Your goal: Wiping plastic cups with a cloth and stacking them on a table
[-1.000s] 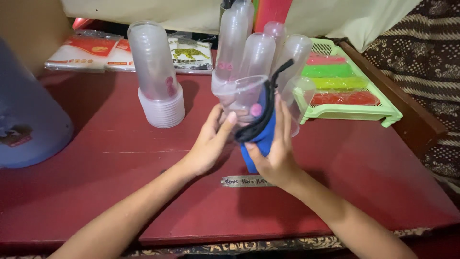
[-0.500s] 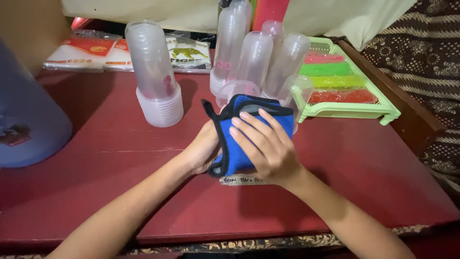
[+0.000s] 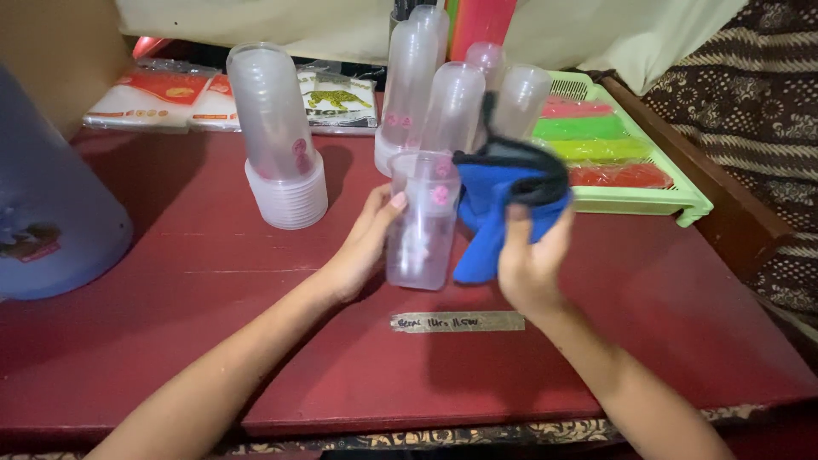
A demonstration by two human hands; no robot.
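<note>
A: Quick pass. My left hand (image 3: 365, 247) is wrapped round the side of a clear plastic cup (image 3: 422, 221), thumb up near the rim, cup standing upright on the red table (image 3: 170, 281). Right hand (image 3: 530, 255) is pinched shut on a blue cloth with black trim (image 3: 503, 192), just right of the cup and touching it.

B: What changed?

A: Half a second back the cloth was wrapped over the cup with both hands pressed on it. Now the cloth is peeled off to the side and the cup stands bare. I'd judge a wipe just ended, or the cloth is being regripped.

B: Around the cup?

A: Directly behind it, a cluster of tall stacked cups (image 3: 452, 106). Behind and left of it, another stack (image 3: 277, 136), leaning slightly. Behind and right, a green tray (image 3: 682, 192) with coloured packets. Far left of the cup, a big blue container (image 3: 43, 204). In front of the cup, a strip of tape (image 3: 457, 322) on the table. Flat packets (image 3: 153, 95) at the back left.
</note>
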